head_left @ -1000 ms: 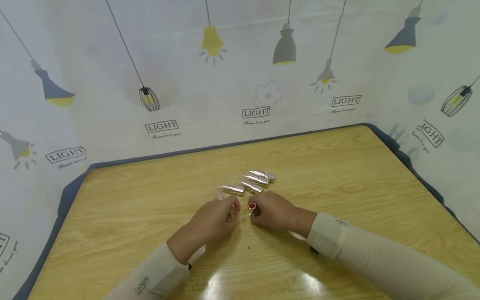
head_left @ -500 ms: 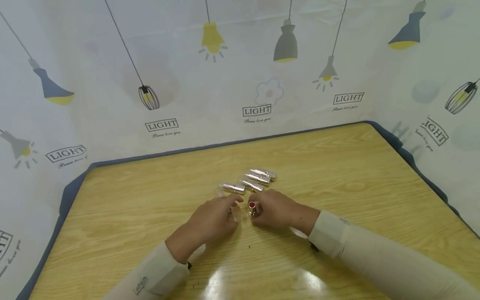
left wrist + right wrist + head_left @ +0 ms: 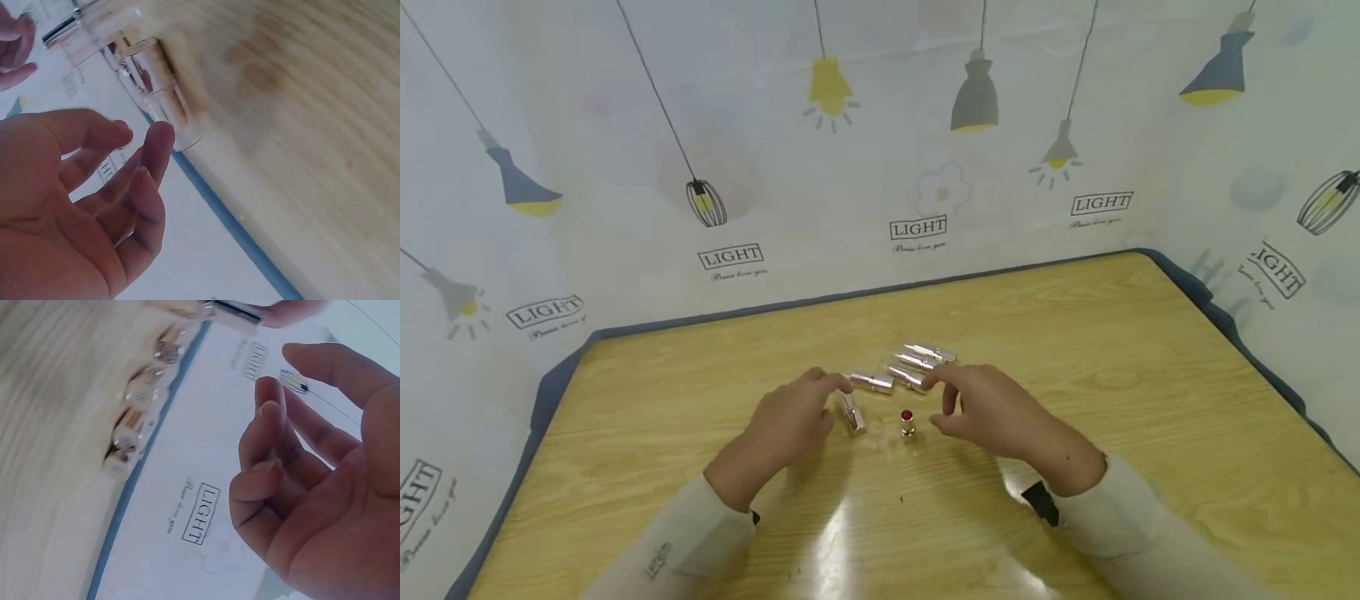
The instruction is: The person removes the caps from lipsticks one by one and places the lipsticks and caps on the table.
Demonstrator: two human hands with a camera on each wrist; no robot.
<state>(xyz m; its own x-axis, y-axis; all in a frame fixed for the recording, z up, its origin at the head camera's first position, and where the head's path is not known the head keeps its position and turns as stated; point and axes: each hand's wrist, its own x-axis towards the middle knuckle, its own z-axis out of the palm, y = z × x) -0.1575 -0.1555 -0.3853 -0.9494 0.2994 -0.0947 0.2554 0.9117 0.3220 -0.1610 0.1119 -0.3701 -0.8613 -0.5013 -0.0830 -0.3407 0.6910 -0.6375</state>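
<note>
An uncapped lipstick (image 3: 907,425) with a red tip stands upright on the table between the hands. A clear cap (image 3: 880,435) is just left of it, faint against the wood. My left hand (image 3: 792,417) is beside a shiny metallic lipstick tube (image 3: 853,414) with a clear end; its index fingertip overlaps that end in the left wrist view, and whether they touch I cannot tell. My right hand (image 3: 992,412), fingers loosely bent and holding nothing, is right of the uncapped lipstick. Its index fingertip is close to the nearest tube of the row behind.
Several more lipstick tubes (image 3: 917,361) lie in a slanted row behind the hands. The wooden table (image 3: 700,375) ends in a dark blue edge (image 3: 760,310) against a printed curtain (image 3: 850,183). A tiny red speck (image 3: 901,499) is on the wood near the front.
My right hand has let go of the uncapped lipstick and moved right. My left hand has released the clear cap and shifted left, uncovering the tube there.
</note>
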